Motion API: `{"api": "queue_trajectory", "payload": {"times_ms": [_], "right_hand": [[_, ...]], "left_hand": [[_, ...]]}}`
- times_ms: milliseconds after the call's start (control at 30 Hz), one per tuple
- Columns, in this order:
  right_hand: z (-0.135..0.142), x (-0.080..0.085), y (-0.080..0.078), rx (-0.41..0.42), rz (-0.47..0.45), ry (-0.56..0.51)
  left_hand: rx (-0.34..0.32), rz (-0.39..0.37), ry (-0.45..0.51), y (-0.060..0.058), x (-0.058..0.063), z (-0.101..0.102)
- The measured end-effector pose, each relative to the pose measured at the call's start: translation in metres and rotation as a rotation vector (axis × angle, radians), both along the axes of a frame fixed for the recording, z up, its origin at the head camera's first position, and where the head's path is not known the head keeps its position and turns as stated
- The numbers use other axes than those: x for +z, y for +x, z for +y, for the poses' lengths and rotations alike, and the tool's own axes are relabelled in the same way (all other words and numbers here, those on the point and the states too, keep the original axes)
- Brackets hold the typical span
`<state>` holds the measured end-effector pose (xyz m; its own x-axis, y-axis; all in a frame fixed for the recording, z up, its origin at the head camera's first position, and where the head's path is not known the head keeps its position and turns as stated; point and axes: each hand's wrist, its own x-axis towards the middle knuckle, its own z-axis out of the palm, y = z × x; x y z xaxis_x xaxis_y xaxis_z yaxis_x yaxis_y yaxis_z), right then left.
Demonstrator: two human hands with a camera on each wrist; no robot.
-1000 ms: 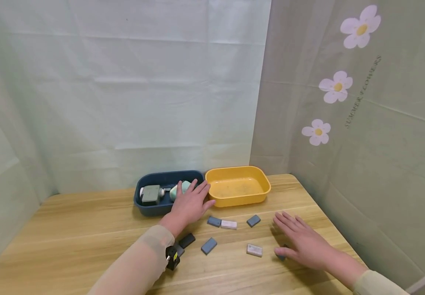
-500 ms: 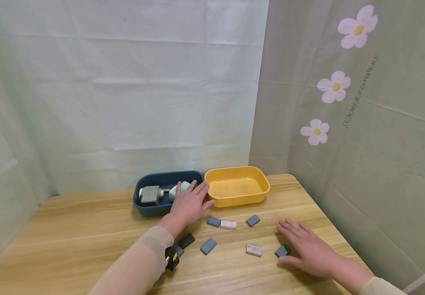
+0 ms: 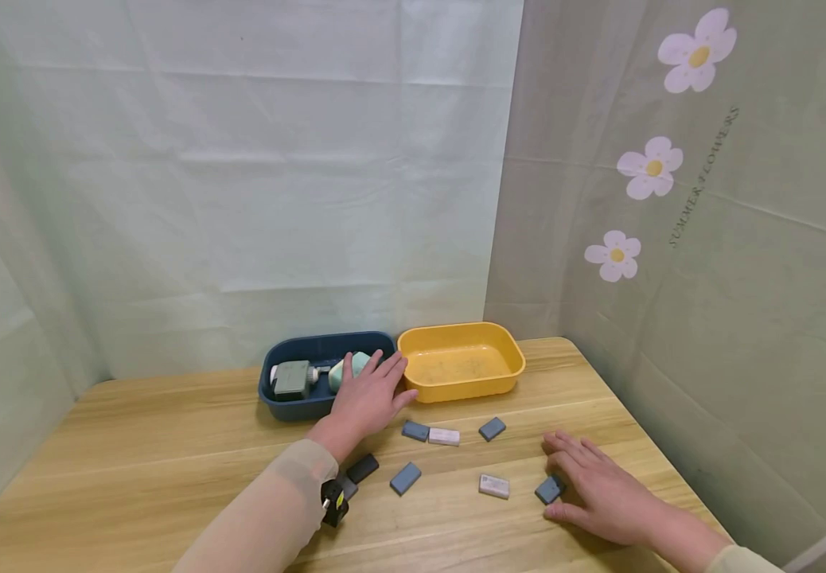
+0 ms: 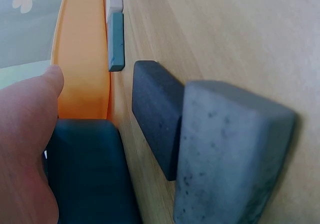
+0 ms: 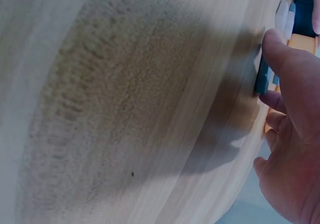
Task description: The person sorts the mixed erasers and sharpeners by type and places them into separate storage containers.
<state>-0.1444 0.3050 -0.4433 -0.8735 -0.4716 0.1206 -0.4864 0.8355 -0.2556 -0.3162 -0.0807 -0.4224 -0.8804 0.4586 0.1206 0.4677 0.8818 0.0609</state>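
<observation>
My left hand (image 3: 366,398) reaches over the navy bin (image 3: 298,407), fingers straight and spread, above a pale green piece (image 3: 341,374) partly hidden beneath it. A grey-green boxy object (image 3: 293,380) also lies in that bin. On the right, my right hand (image 3: 602,485) is low over the wood table, with thumb and forefinger on either side of a small dark blue rectangular block (image 3: 548,489). No firm pinch shows. In the right wrist view, the same block (image 5: 262,76) appears between the thumb and forefinger tips.
A yellow bin (image 3: 463,390) stands beside the navy one. Several small blocks lie about the table (image 3: 134,477): a pale one (image 3: 494,486), another pale one (image 3: 445,436), a blue-grey one (image 3: 406,478) and a black one (image 3: 363,468). Curtains hang behind and to the right.
My right hand has shifted slightly right and toward me, its fingers bending a little, and the dark blue block has come into fuller view. My left hand has stayed over the navy bin.
</observation>
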Motion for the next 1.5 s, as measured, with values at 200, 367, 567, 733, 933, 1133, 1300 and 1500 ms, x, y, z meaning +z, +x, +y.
{"api": "queue_trajectory", "payload": {"times_ms": [200, 367, 567, 733, 933, 1133, 1300, 1500], "right_hand": [[-0.0011, -0.0019, 0.0003, -0.006, -0.013, -0.008], [-0.0025, -0.0028, 0.0007, -0.012, -0.031, -0.007], [-0.0026, -0.0022, 0.0014, -0.042, -0.032, 0.001], [-0.0021, -0.0021, 0.0018, -0.057, -0.028, 0.004], [-0.0012, -0.0027, 0.0014, -0.053, -0.021, 0.006], [-0.0014, -0.0026, 0.0001, -0.033, -0.004, 0.008], [-0.0029, 0.0002, -0.0019, -0.020, 0.024, 0.010], [-0.0064, 0.0069, -0.0067, -0.023, 0.045, 0.012]], "left_hand": [[0.008, -0.008, -0.002, 0.0001, -0.0002, -0.0002], [0.008, -0.004, 0.000, 0.0000, -0.0011, 0.0000], [0.006, 0.003, 0.004, 0.0010, -0.0011, 0.0003], [0.004, 0.009, 0.005, 0.0014, -0.0008, 0.0001], [0.003, 0.009, 0.004, 0.0007, -0.0016, -0.0003], [0.006, 0.001, -0.001, -0.0014, -0.0034, -0.0004], [0.009, -0.007, -0.009, -0.0015, -0.0025, -0.0005], [0.008, 0.000, -0.012, -0.0015, -0.0030, -0.0003]]}}
